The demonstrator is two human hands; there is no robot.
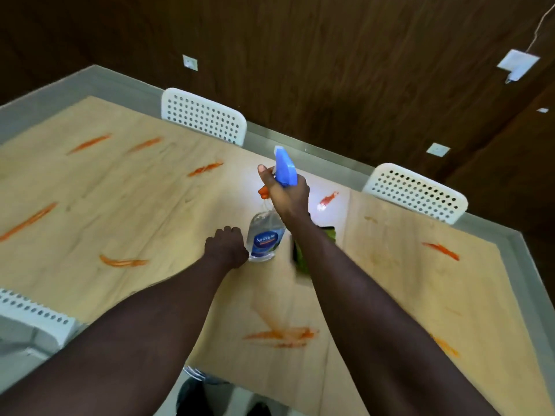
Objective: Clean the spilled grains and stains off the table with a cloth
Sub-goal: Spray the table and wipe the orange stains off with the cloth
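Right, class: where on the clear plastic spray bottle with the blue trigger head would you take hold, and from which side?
Take the narrow neck just under the blue trigger head of the clear plastic spray bottle, coming from the near side. It is upright with its nozzle pointing away, so fingers reach the trigger. The right grip holds it there.

The light wood-grain table (168,205) carries a clear spray bottle (265,240) with a blue label, its base on the top. Just right of the bottle lies a green cloth (329,234), partly hidden. Orange-red smears (123,261) streak the top. Several lie left of the bottle and beyond it to the left, and one lies beyond it to the right. A broad smudged one lies nearer than the bottle, and others lie well to its right.
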